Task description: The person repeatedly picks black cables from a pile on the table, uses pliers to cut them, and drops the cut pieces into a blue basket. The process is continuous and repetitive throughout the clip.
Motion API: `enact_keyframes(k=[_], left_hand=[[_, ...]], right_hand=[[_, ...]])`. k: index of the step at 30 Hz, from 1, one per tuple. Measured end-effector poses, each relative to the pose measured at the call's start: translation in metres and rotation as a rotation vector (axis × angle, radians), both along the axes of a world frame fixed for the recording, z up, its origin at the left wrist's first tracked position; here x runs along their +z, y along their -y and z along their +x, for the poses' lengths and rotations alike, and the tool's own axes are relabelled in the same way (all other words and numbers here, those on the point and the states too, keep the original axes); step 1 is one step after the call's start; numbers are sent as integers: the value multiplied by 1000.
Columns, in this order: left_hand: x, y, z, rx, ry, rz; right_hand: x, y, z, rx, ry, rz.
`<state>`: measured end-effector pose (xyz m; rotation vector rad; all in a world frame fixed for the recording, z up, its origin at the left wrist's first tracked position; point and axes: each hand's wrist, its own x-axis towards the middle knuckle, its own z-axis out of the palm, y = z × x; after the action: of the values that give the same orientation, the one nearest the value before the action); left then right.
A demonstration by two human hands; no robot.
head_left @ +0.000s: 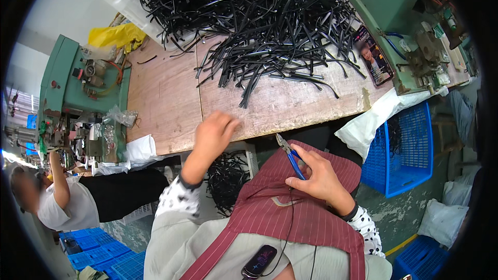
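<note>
My right hand (320, 177) is closed around a pair of blue-handled cutting pliers (294, 163), held over my lap. Their metal jaws point up toward the table's front edge. At that edge, left of the pliers, my left hand (211, 134) hovers with fingers loosely stretched and slightly blurred; I see nothing in it. Beyond both hands, a big heap of thin black strips (249, 26), shaped like eyeglass temple arms, spreads over the wooden table (166, 93). The closest strips lie a short way past my left fingertips.
Green machines stand on the left (78, 88) and right (386, 0). A phone (373, 56) leans beside the right one. Below are a blue crate (423, 168) and a container of black strips (227, 184). Another person (70, 202) works at left.
</note>
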<state>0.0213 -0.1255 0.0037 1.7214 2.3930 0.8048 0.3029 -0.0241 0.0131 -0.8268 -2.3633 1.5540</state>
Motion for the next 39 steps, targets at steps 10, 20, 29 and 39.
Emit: enact_keyframes(k=[10,20,29,39], left_hand=[[2,-137,-31,193,-669,-56],[55,-83,-25,-77,662,-99],[19,-83,45,-320,2032,205],[31,-85,50,-340,1936,193]], right_hand=[[-1,-3,20,-42,24,37],[4,-10,8,-42,-46,176],[32,-15,-6,-82,-112,630],[40,-13,-9,-51,-19,748]])
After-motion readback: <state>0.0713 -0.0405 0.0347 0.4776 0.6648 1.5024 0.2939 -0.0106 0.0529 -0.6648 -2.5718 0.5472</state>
